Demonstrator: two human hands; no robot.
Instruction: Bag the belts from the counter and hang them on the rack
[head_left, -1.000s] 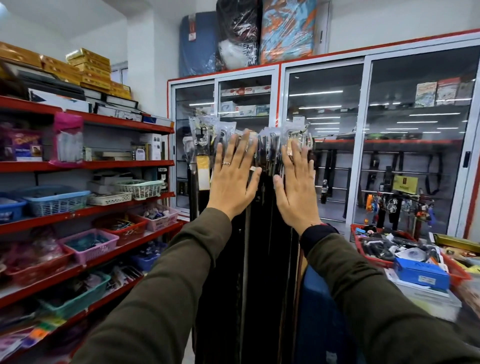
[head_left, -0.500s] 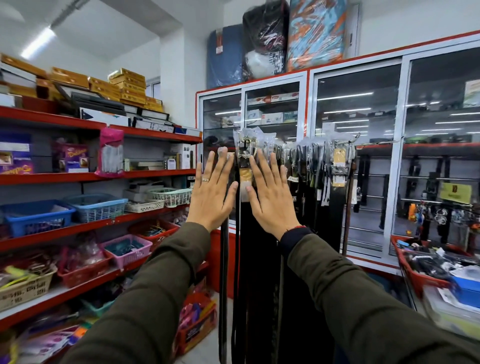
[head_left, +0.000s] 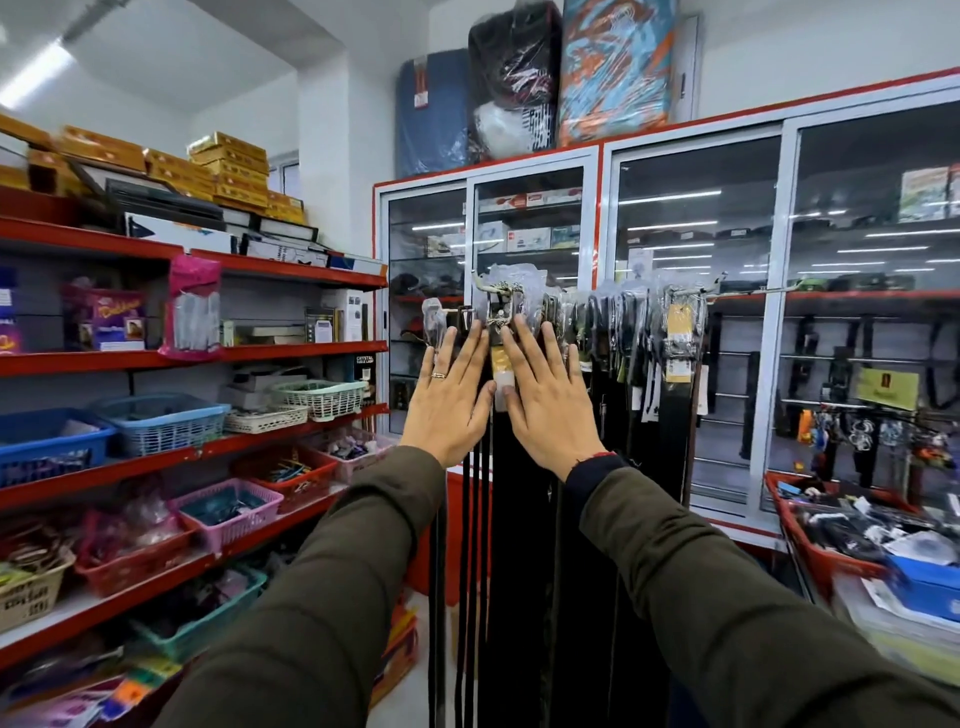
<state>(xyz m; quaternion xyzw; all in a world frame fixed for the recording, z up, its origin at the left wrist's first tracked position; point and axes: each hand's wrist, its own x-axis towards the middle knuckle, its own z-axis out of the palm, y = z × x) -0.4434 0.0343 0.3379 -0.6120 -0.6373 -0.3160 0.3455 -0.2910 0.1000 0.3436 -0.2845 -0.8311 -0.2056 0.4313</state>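
Belts (head_left: 524, 519) hang from the rack (head_left: 691, 291) before the cabinet (head_left: 696, 218); shelves (head_left: 182, 358) stand left, bins (head_left: 810, 551) right.

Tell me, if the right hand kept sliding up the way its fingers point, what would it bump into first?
Probably the metal buckle in its clear plastic bag, hanging just above the right hand. The fingers already reach close under it, though how near in depth is hard to tell.
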